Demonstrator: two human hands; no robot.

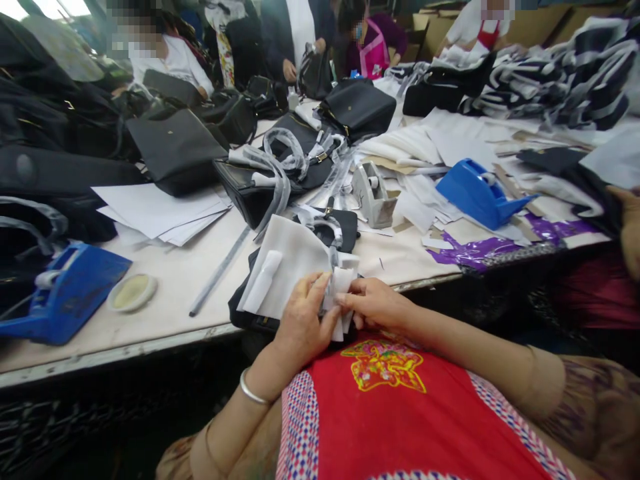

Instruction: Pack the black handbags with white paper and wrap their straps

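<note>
A black handbag (241,308) lies at the table's front edge, close against the red apron. White foam sheet (285,270) covers much of it, and a plastic-wrapped handle (327,230) loops up behind. My left hand (305,313) pinches the wrapped strap beside the foam, thumb and fingers nearly together. From the right, my right hand (367,303) closes its fingertips on a small white foam piece (344,280) at the same spot. The fingers partly hide the strap and the foam's lower end.
Blue tape dispensers (75,290) (480,193) stand left and right, a grey tape dispenser (371,197) behind. Paper sheets (165,210), a small round dish (133,293), a wrapped strap (220,270) and several black bags (175,150) lie around. Co-workers stand opposite; another person's hand (629,227) is at right.
</note>
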